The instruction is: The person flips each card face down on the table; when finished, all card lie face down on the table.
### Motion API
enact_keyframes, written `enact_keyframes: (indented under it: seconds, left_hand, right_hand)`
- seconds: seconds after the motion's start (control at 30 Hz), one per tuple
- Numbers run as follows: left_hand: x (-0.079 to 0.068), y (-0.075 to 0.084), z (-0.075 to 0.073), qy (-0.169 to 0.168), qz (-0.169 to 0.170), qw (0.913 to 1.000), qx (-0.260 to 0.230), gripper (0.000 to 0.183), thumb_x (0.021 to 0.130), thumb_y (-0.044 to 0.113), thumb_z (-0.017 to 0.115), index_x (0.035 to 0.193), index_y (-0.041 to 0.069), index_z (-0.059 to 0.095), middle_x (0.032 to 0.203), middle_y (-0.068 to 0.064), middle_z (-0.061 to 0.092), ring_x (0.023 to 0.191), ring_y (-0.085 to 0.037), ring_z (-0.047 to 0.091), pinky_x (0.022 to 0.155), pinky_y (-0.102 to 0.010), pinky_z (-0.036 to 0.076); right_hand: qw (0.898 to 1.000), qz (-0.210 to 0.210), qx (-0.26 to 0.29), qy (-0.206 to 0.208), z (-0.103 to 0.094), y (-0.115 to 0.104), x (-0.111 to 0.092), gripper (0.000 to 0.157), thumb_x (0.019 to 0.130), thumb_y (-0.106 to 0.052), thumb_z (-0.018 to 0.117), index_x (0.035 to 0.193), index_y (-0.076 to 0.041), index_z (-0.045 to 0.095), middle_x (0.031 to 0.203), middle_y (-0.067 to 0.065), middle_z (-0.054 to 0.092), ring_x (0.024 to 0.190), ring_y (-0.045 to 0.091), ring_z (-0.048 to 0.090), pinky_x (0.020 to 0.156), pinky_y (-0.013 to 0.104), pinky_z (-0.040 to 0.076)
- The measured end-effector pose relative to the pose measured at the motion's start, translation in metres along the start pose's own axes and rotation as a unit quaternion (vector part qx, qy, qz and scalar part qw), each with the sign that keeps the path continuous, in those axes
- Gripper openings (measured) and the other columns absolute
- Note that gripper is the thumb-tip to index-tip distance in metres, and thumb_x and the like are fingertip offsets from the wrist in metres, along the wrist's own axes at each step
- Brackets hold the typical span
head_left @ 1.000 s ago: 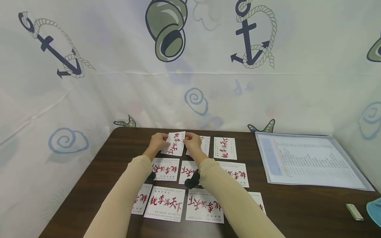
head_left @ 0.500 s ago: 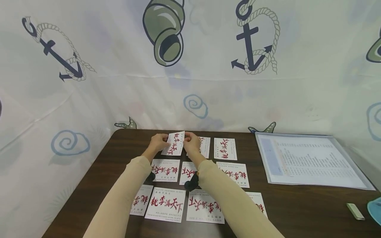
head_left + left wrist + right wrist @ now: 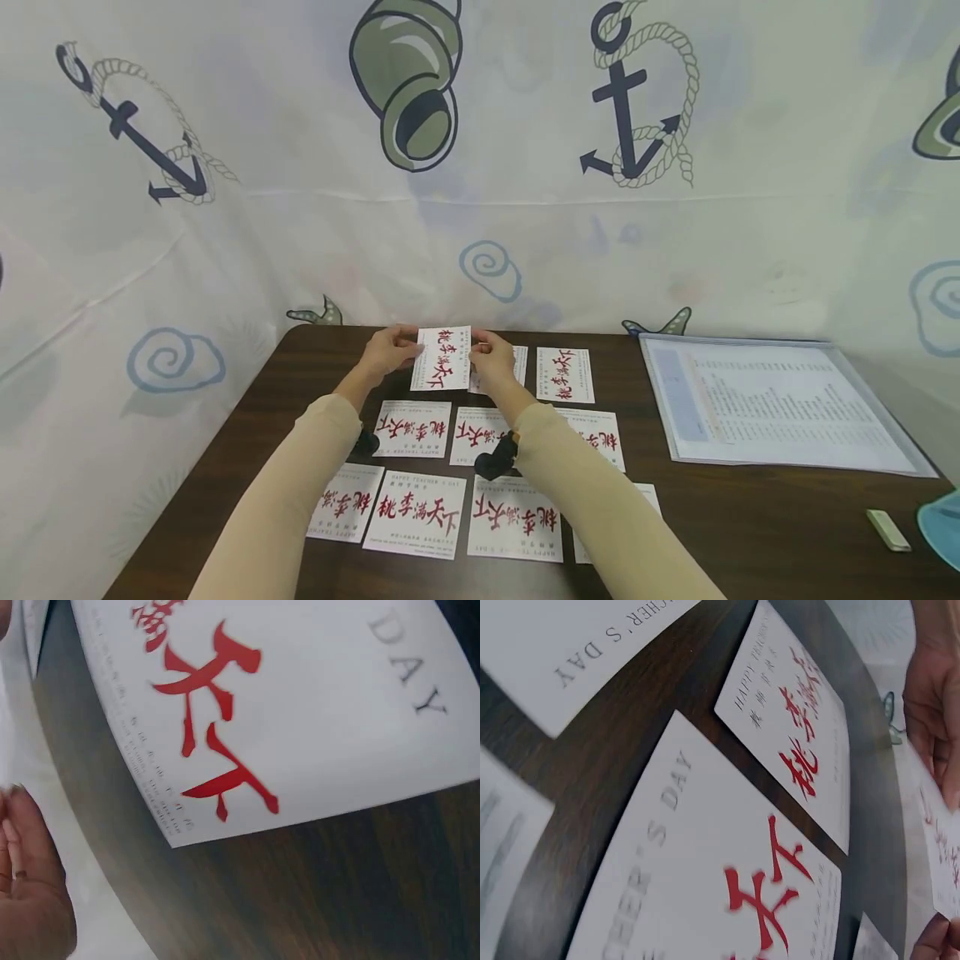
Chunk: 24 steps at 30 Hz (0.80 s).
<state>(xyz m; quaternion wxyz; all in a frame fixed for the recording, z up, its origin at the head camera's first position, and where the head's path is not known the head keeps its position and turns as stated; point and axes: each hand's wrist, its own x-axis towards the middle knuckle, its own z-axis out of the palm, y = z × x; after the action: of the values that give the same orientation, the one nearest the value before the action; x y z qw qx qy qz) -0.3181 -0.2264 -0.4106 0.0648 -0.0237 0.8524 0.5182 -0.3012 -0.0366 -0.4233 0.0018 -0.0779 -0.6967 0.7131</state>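
Note:
In the head view, a white card (image 3: 442, 358) with red Chinese characters stands at the back row's left end, between both hands. My left hand (image 3: 386, 357) pinches its left edge, and my right hand (image 3: 492, 360) holds its right edge. The right wrist view shows this card (image 3: 940, 847) at the far right, the left hand (image 3: 932, 697) above it and right fingertips (image 3: 935, 939) below. A matching card (image 3: 247, 712) fills much of the left wrist view, with the left hand (image 3: 34, 877) at its lower left. Behind the right hand, another card (image 3: 519, 367) is partly covered.
More cards lie in rows on the dark wooden table (image 3: 720, 525), including a back-row card (image 3: 565, 375) and a front one (image 3: 415, 514). A sleeved sheet (image 3: 787, 404) is at the right. Near it are a small pale bar (image 3: 888, 530) and a blue item (image 3: 943, 527).
The held card has shifted slightly right and straightened from its slant. The hands have spread a little apart, the left moving left and the right moving right, both still on the card.

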Motion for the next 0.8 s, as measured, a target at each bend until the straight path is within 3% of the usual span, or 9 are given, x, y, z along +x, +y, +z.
enact_keyframes:
  seconds: [0.2, 0.37, 0.47, 0.63, 0.8]
  left_hand:
    - [-0.006, 0.009, -0.005, -0.037, 0.004, 0.9937, -0.106, 0.032, 0.091, 0.004, 0.058, 0.121, -0.002, 0.048, 0.093, -0.004, 0.053, 0.075, -0.008, 0.058, 0.075, -0.025, 0.054]
    - [-0.016, 0.017, -0.003, -0.055, -0.002, 0.9896, -0.133, 0.029, 0.092, 0.002, 0.056, 0.119, 0.0, 0.046, 0.093, -0.003, 0.051, 0.074, -0.008, 0.058, 0.069, -0.02, 0.054]
    - [-0.025, 0.022, -0.001, -0.045, -0.002, 0.9902, -0.132, 0.028, 0.092, 0.002, 0.056, 0.118, 0.0, 0.046, 0.094, -0.004, 0.051, 0.073, -0.009, 0.058, 0.069, -0.02, 0.054]
    - [-0.042, 0.031, 0.002, 0.011, 0.0, 0.9944, -0.105, 0.03, 0.091, 0.002, 0.056, 0.119, -0.002, 0.047, 0.097, -0.006, 0.052, 0.071, -0.009, 0.058, 0.068, -0.021, 0.054]
    - [-0.058, 0.04, 0.01, 0.069, 0.011, 0.9919, -0.106, 0.03, 0.088, -0.001, 0.055, 0.117, -0.005, 0.048, 0.093, -0.006, 0.049, 0.071, -0.011, 0.058, 0.068, -0.024, 0.055]
  right_hand:
    - [0.999, 0.037, 0.027, -0.024, -0.012, -0.004, -0.006, 0.039, 0.086, 0.011, 0.055, 0.121, -0.005, 0.062, 0.09, 0.008, 0.057, 0.071, 0.012, 0.049, 0.069, 0.029, 0.048]
    - [0.997, 0.061, 0.037, -0.034, -0.021, -0.005, -0.015, 0.037, 0.088, 0.007, 0.056, 0.122, -0.007, 0.062, 0.091, 0.006, 0.058, 0.068, 0.012, 0.048, 0.062, 0.024, 0.042]
    - [0.997, 0.059, 0.041, -0.03, -0.026, -0.006, -0.023, 0.034, 0.088, 0.005, 0.058, 0.121, -0.005, 0.063, 0.094, 0.008, 0.06, 0.073, 0.013, 0.052, 0.065, 0.023, 0.045]
    - [1.0, -0.009, -0.009, -0.018, -0.028, -0.011, -0.043, 0.026, 0.088, -0.001, 0.061, 0.114, 0.0, 0.064, 0.1, 0.01, 0.062, 0.087, 0.016, 0.056, 0.074, 0.026, 0.048]
    - [0.991, -0.097, -0.061, -0.071, -0.015, -0.022, -0.066, 0.021, 0.086, -0.005, 0.065, 0.106, 0.002, 0.067, 0.095, 0.012, 0.064, 0.08, 0.012, 0.054, 0.067, 0.02, 0.046]
